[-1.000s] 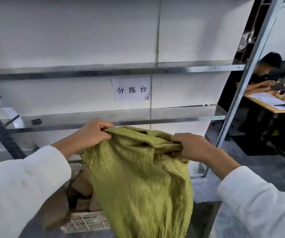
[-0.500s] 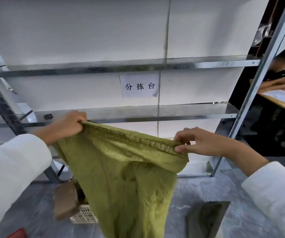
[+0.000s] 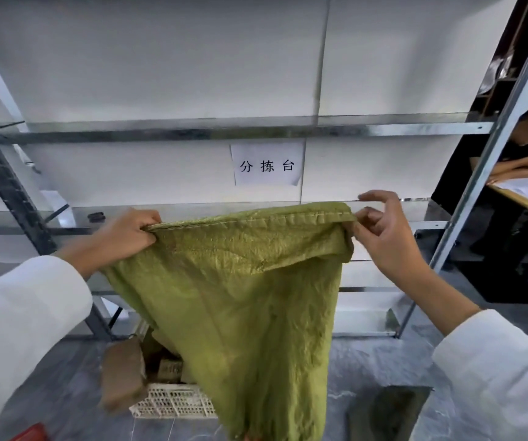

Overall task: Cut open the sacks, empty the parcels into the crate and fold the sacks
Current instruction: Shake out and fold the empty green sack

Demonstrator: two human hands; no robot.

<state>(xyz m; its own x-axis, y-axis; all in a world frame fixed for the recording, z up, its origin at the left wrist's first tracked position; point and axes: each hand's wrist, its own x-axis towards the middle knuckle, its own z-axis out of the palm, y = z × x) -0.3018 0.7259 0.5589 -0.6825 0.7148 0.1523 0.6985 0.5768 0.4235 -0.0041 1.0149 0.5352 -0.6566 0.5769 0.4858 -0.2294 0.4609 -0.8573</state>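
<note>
Grey floor (image 3: pixel 351 374), metal shelving (image 3: pixel 224 135), white crate (image 3: pixel 173 404), left hand (image 3: pixel 125 237) grip clutching green sack (image 3: pixel 240 297) hem, right hand (image 3: pixel 380 240) grip pinching it

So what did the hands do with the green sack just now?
The left hand and right hand pulled apart sideways, stretching the bunched top edge of the sack out flat. The right hand loosened from a full grip to a pinch on its corner, with one finger lifted. The left hand kept its grip. The crate with parcels below and the paper sign behind look unchanged.
</note>
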